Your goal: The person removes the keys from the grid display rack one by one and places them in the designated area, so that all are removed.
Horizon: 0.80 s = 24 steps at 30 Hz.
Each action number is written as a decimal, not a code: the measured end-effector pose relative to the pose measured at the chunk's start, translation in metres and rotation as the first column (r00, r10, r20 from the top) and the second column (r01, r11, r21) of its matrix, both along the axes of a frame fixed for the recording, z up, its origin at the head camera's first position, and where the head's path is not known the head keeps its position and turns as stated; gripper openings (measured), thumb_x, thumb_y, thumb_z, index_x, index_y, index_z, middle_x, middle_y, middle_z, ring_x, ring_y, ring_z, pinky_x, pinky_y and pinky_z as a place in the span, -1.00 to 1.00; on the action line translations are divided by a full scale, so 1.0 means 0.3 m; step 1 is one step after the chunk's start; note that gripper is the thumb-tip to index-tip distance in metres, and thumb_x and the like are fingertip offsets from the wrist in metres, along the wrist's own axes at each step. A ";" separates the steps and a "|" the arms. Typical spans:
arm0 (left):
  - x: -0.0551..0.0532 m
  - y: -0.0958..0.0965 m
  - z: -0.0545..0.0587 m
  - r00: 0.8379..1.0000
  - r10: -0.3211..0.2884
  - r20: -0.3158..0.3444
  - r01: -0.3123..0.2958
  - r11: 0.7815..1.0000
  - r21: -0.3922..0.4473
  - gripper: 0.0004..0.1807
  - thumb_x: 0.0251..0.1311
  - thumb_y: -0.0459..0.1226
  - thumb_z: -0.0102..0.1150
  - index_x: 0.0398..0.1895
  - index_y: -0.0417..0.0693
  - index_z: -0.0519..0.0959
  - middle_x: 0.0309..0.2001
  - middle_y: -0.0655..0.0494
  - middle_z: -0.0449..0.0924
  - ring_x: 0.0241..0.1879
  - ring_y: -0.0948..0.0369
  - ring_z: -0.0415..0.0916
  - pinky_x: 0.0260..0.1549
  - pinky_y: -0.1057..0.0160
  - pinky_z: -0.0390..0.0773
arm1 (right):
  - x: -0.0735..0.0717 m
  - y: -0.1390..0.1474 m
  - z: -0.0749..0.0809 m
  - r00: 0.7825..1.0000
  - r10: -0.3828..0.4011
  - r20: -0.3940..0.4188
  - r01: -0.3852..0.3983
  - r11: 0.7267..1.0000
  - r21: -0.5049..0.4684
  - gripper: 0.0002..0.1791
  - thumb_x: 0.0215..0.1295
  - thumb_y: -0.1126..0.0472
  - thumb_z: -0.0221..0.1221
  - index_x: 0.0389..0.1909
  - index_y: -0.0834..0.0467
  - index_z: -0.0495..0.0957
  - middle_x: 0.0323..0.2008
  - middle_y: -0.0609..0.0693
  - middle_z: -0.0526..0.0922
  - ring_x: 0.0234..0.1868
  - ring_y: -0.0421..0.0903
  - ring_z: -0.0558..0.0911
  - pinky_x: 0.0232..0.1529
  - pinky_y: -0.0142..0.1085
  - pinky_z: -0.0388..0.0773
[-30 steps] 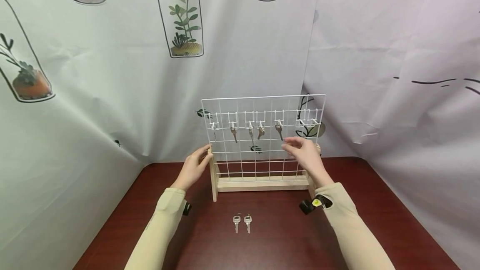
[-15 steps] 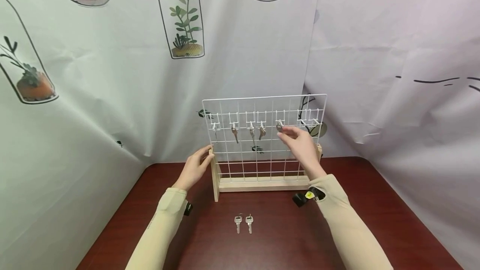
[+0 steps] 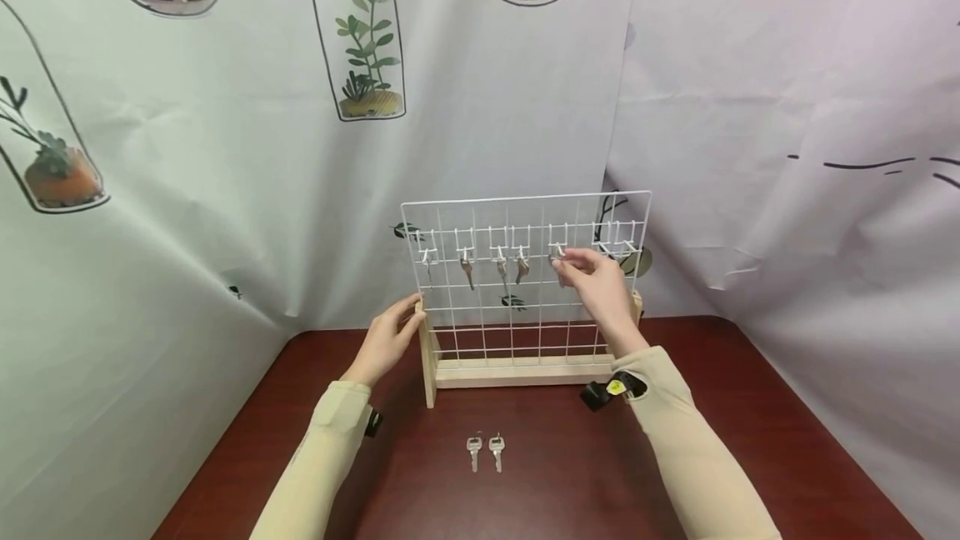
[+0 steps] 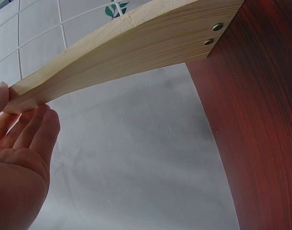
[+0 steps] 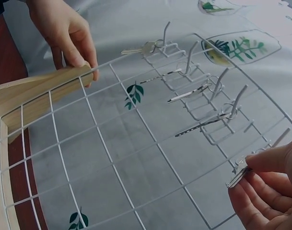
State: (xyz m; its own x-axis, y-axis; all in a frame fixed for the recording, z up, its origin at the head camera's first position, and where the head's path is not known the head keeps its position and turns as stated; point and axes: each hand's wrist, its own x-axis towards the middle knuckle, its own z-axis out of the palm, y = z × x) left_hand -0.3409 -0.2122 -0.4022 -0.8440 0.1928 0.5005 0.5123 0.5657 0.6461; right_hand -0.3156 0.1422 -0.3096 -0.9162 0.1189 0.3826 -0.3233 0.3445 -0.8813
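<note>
On the table stands a key rack, a white wire grid on a wooden base [image 3: 525,371]. My left hand [image 3: 384,342] grips the top of its left wooden upright [image 4: 112,57], thumb on one side and fingers on the other. With thumb and fingertips my right hand [image 3: 600,286] pinches a silver key [image 5: 239,173] at a hook right of the grid's middle. To the left, several more keys hang by rings from hooks, one of them a key [image 5: 203,125] near my right hand.
Two loose keys, a left key [image 3: 474,453] and a right key [image 3: 497,454], lie on the dark red table [image 3: 570,473] before the rack. At the grid's right end are bare hooks [image 3: 628,248]. A printed white curtain [image 3: 225,190] hangs behind.
My right hand has moved up and slightly left from beside the hanging key and taken hold of it. The left hand has stayed on the upright.
</note>
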 end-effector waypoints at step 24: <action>0.005 0.002 0.003 1.000 0.007 -0.006 -0.007 1.000 -0.011 -0.47 0.47 -0.17 0.13 0.42 -0.18 0.41 0.32 -0.21 0.46 0.23 -0.10 0.51 0.17 -0.05 0.57 | 0.063 0.007 0.013 0.998 0.061 -0.022 -0.063 0.984 -0.166 -0.60 0.30 0.15 0.38 0.06 0.31 0.66 -0.09 0.23 0.74 -0.19 0.13 0.75 -0.13 -0.33 0.72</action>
